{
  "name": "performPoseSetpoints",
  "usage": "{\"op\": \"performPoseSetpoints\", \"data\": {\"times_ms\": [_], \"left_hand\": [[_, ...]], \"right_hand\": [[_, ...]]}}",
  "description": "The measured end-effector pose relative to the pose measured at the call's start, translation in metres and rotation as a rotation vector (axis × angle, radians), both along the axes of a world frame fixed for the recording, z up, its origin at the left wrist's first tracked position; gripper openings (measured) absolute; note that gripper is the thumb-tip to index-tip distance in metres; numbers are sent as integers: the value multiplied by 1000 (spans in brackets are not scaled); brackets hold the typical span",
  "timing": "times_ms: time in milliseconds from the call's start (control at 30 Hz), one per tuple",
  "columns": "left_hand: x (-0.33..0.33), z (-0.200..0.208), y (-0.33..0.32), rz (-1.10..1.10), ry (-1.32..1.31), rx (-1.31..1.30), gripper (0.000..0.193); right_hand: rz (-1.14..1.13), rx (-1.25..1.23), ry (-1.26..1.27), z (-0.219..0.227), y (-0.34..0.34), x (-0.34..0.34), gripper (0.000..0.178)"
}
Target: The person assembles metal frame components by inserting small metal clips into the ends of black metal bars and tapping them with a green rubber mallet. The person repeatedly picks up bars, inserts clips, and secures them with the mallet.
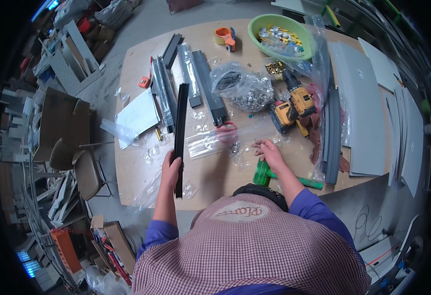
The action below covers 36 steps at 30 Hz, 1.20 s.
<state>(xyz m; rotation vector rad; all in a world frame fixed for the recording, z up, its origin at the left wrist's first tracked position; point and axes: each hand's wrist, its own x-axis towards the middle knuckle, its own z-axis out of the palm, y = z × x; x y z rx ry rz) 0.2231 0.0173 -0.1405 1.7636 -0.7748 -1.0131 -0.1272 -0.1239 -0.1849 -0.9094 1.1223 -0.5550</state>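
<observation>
My left hand (171,166) is closed round the lower part of a long black channel-shaped rail (180,118), held upright in the picture over the near left of the table. Above the near edge is my right hand (269,153), its thumb and fingers pinched together; whatever they hold, if anything, is too small to make out. Just under that hand lies a green mallet (261,173), its handle pointing right. Beyond the hands, clear plastic sleeves (205,142) lie flat beside red-handled scissors (227,132). Several grey rails (208,88), some in plastic wrap, lie past the black one.
Two yellow-and-black cordless drills (294,105) stand right of a clear bag of small metal parts (255,96). A green basin (280,37) and an orange tape dispenser (226,38) sit at the back. Grey panels (363,108) are stacked at the right; a chair (86,174) stands left.
</observation>
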Motion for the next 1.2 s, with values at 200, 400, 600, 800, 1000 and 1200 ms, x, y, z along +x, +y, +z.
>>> {"op": "performPoseSetpoints", "data": {"times_ms": [200,400,600,800,1000,1200], "left_hand": [[-40,35,32,-194,243,85,40],[-64,53,25,-448,31,114,49],[-83,69,32,-659,-20,116,54],[-102,91,34,-711,31,76,65],[-135,116,18,-603,-100,-198,60],[-127,127,5,-794,-12,-185,42]], "right_hand": [[38,-158,-83,19,10,4,34],[97,-278,-69,84,22,4,42],[-191,-611,-271,162,32,5,42],[-2,-784,-189,210,47,8,42],[217,-728,-158,223,64,22,43],[205,-876,-30,232,62,9,38]]}}
